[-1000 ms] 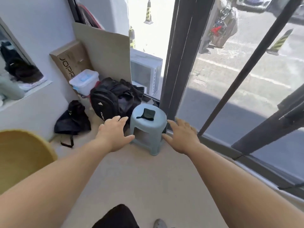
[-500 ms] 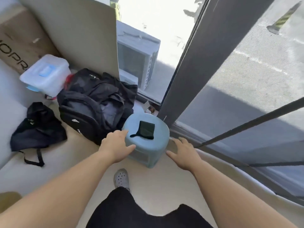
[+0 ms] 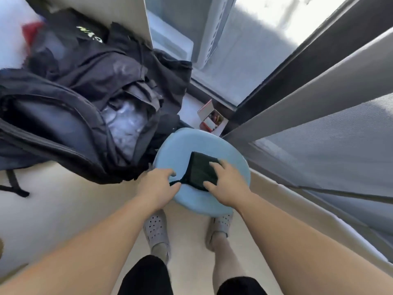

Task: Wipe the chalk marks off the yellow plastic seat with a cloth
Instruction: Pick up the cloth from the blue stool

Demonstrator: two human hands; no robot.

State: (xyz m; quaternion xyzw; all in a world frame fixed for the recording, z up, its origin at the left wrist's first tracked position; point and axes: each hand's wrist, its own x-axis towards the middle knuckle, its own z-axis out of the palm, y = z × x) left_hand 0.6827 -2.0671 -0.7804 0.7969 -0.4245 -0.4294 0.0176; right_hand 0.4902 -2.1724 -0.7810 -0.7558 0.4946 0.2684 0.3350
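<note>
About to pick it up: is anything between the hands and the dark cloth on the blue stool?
Nothing visible. The right hand lies on the cloth, and the left hand touches its thin tail on the blue stool.

Left hand (image 3: 158, 185) pinching, right hand (image 3: 229, 187) — fingers (image 3: 221, 167) flat
</note>
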